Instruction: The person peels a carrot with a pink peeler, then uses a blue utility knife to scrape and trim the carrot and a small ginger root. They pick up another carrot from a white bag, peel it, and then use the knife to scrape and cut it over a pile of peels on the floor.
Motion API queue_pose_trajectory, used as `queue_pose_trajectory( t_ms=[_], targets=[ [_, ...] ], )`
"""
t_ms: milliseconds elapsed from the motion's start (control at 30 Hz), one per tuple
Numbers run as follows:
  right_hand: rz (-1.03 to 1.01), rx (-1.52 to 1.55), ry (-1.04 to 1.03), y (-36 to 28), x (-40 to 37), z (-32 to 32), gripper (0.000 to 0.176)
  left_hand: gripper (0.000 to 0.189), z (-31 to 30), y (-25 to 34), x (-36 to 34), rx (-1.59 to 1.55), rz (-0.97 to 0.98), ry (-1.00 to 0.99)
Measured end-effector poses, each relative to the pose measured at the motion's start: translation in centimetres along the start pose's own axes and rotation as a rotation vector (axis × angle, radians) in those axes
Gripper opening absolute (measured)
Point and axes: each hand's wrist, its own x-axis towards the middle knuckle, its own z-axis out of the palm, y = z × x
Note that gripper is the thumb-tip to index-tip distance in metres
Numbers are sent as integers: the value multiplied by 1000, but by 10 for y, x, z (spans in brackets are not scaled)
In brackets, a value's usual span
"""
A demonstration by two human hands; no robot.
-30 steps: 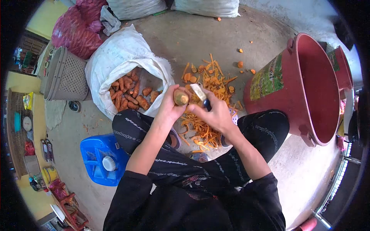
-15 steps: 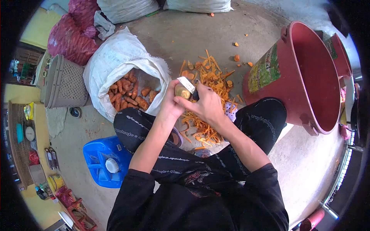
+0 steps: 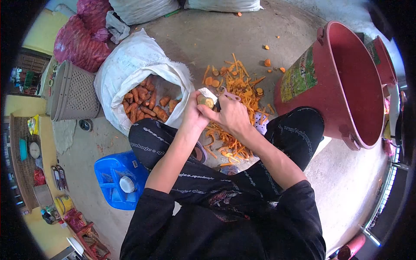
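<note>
My left hand (image 3: pixel 193 110) is closed around a carrot (image 3: pixel 209 103), its pale yellowish cut end facing me. My right hand (image 3: pixel 232 115) grips a knife, whose bright, broad blade (image 3: pixel 208 92) lies against the carrot's far side. The right thumb presses near the cut end, and most of the knife's handle is hidden by the fingers. Beneath and beyond the hands, orange peelings (image 3: pixel 238 145) lie heaped on the floor with several cut carrot ends. Left of them, an open white sack (image 3: pixel 130 56) holds several unpeeled carrots (image 3: pixel 141 102).
A large red tub (image 3: pixel 299 84) stands at the right, tilted in view. Beside my left leg is a blue jerrycan (image 3: pixel 115 180). A grey perforated basket (image 3: pixel 77 93) and red mesh sacks (image 3: pixel 80 45) stand at the left. More white sacks (image 3: pixel 145 11) line the back.
Both hands stay together around the carrot. The knife blade has shifted slightly and turned, showing less of its bright face. The view has moved a little.
</note>
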Motion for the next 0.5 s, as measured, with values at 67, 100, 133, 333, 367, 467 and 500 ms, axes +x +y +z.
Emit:
queue_pose_trajectory(
  t_ms=[67,100,133,333,367,467,500],
  targets=[
    [0,-18,-2,-1,-1,1,70,19,-6,-2,4,11,17,-32],
    [1,-27,-2,-2,-1,1,69,20,-6,-3,6,26,26,-57],
    [4,-23,-16,-3,-2,2,69,21,-8,-3,6,40,36,-77],
    [3,-1,-100,-10,-2,2,64,30,-16,-5,17,-121,-9,25],
    [-2,13,-102,-10,-1,0,63,31,-21,-5,21,-151,-25,-44],
    [-47,66,-98,-5,-1,-7,62,30,-17,0,18,-225,-41,-143],
    [-68,86,-97,-2,0,-9,62,27,-3,4,7,-238,-30,-102]
  ],
)
